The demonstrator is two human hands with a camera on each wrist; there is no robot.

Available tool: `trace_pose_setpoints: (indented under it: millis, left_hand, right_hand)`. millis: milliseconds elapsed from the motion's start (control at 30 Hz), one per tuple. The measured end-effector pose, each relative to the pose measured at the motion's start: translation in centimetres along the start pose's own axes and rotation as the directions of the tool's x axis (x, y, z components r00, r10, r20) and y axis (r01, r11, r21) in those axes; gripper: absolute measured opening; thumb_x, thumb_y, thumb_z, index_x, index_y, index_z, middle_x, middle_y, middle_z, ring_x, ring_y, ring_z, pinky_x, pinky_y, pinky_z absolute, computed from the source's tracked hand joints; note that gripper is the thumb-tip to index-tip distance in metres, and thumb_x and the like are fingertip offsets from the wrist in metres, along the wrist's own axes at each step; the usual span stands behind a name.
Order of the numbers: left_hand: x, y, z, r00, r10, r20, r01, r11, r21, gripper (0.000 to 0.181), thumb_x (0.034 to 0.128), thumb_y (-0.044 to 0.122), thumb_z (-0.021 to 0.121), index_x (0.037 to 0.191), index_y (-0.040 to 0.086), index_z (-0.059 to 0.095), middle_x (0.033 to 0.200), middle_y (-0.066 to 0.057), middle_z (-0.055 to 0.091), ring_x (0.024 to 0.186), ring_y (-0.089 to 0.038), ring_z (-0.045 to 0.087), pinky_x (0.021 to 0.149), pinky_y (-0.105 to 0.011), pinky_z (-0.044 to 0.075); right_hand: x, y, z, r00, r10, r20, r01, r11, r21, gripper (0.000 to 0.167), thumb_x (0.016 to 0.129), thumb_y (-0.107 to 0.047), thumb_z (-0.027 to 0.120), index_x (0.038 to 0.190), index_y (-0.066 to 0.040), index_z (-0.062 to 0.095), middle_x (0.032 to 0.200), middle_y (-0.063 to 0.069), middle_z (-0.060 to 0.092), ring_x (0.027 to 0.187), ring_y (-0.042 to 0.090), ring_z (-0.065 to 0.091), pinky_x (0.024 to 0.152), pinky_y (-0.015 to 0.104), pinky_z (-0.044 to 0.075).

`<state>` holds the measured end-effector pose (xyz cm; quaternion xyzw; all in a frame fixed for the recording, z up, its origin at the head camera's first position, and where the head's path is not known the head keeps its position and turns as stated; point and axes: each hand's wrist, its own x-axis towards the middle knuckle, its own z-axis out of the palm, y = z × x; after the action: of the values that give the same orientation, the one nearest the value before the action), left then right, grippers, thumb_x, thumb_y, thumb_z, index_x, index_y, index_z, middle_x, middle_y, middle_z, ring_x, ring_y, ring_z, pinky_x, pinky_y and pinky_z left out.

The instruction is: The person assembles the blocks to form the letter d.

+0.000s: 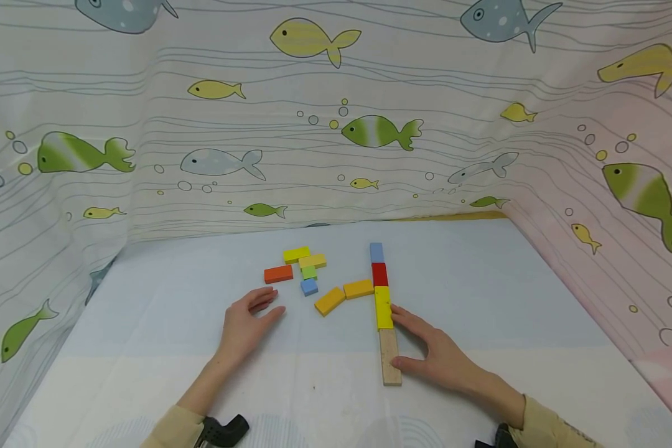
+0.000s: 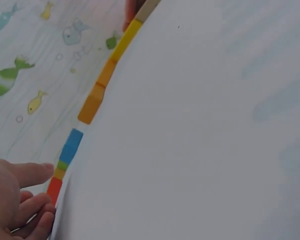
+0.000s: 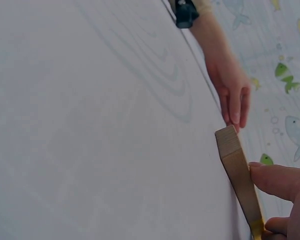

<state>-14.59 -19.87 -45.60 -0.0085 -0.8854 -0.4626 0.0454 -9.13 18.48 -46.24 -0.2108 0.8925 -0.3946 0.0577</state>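
Observation:
In the head view a row of blocks runs toward the person: a blue block [image 1: 376, 252], a red block [image 1: 379, 274], a yellow block [image 1: 383, 307] and a plain wooden block [image 1: 389, 358]. My right hand [image 1: 445, 358] lies along the row's right side. Its thumb touches the wooden block's side, its fingertips the yellow block. My left hand [image 1: 245, 325] hovers with loosely bent fingers, holding nothing, just below an orange-red block [image 1: 279, 274]. Two orange blocks, one [image 1: 358, 289] against the row and one [image 1: 330, 302] slanted, lie between the hands.
Behind the left hand sit a yellow-green block [image 1: 297, 254], a pale yellow block [image 1: 312, 261], a small green block [image 1: 309, 272] and a small blue block [image 1: 309, 287]. A fish-patterned curtain [image 1: 313, 137] stands around the white table [image 1: 291, 398].

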Motion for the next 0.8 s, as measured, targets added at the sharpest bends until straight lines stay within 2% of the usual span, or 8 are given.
trace_pose_setpoints:
  millis: [633,800]
  left_hand:
    - [1.8,-0.9,-1.1,0.999,-0.019,-0.044,0.018,1.0,-0.015,0.055,0.0904,0.027,0.076,0.138,0.006,0.057,0.131,-0.01,0.067,0.12,-0.027,0.064,0.105,-0.041,0.049]
    - [2.4,-1.0,-1.2,0.998,-0.033,-0.057,0.032,0.999,-0.016,0.056,0.0917,0.024,0.074,0.14,0.004,0.054,0.133,-0.013,0.065,0.122,-0.029,0.062,0.106,-0.041,0.048]
  right_hand:
    - [0.0,0.0,0.0,1.0,-0.001,-0.001,0.001,1.0,0.006,0.08,0.086,-0.053,0.073,0.154,-0.026,0.04,0.162,-0.014,0.03,0.15,0.017,0.03,0.115,0.058,0.034]
    - [0.0,-0.1,0.0,1.0,-0.01,-0.003,0.01,1.0,-0.003,0.078,0.087,-0.052,0.072,0.154,-0.025,0.04,0.162,-0.011,0.031,0.149,0.02,0.031,0.114,0.06,0.035]
